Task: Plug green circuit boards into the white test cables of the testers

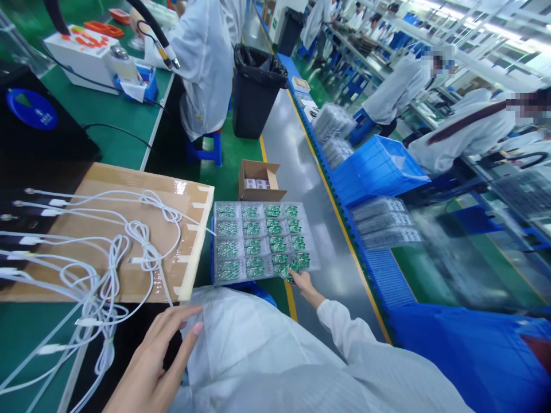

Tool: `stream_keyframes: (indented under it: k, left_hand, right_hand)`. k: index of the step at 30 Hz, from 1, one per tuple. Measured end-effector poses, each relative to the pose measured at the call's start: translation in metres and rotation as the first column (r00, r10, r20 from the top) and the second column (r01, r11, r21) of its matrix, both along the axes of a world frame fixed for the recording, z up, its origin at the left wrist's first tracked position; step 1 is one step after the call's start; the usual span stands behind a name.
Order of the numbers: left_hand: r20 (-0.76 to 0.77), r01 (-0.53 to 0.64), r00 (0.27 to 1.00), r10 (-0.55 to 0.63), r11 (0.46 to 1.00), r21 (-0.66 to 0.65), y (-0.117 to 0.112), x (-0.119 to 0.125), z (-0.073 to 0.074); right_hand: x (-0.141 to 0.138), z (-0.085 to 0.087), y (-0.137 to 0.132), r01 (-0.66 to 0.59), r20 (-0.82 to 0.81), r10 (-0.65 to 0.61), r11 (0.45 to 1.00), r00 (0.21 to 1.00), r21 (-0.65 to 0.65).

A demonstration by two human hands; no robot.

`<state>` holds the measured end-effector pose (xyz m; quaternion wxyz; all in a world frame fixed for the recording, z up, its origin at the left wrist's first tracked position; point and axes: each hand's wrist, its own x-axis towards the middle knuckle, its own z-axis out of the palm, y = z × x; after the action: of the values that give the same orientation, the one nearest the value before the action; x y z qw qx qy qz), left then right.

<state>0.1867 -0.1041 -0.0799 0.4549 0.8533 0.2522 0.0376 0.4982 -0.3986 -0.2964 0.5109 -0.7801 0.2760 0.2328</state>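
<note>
My right hand (305,284) reaches out over the near right corner of a clear plastic tray (267,277), its fingers closed on a small green circuit board (286,271). Whether it is one board or several together, I cannot make out. Rows of compartments in the tray hold many small green circuit boards (252,246). Low in the view, my left hand (161,350) has thumb and fingers apart and holds nothing. It is close to the edge of a cardboard sheet (183,198) on the bench, beside bundled white cables (112,269).
An open cardboard box (276,172) stands behind the tray. A black bin (253,97) is farther back by a seated co-worker (204,69). Blue crates (365,166) and stacked trays (383,221) line the aisle at right. A black box (38,126) stands on the green bench (124,120).
</note>
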Motion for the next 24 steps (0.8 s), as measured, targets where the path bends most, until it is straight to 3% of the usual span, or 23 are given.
stream_keyframes:
  k: [10,14,18,21,24]
  left_hand:
    - [0.014,-0.055,0.998,0.057,0.992,-0.111,-0.006,0.013,0.008]
    - [0.012,-0.134,0.990,0.137,0.982,-0.135,-0.011,0.018,0.013]
    - [0.013,-0.077,0.997,0.079,0.992,-0.102,-0.006,0.016,0.007]
    - [0.023,-0.042,0.999,0.043,0.997,-0.069,-0.002,0.015,0.002]
    - [0.030,-0.053,0.998,0.054,0.997,-0.054,-0.002,0.019,0.005]
  right_hand:
    - [0.003,-0.021,0.015,0.103,-0.009,-0.102,0.991,0.995,0.080]
    - [-0.005,-0.016,0.015,0.113,-0.009,-0.113,0.987,0.994,0.111]
    - [-0.007,-0.003,0.020,0.120,0.031,-0.128,0.974,0.991,0.191]
    - [0.008,0.003,0.049,0.103,0.051,-0.122,0.954,0.991,0.281]
    - [0.039,0.002,0.103,0.085,0.044,-0.108,0.928,0.993,0.362]
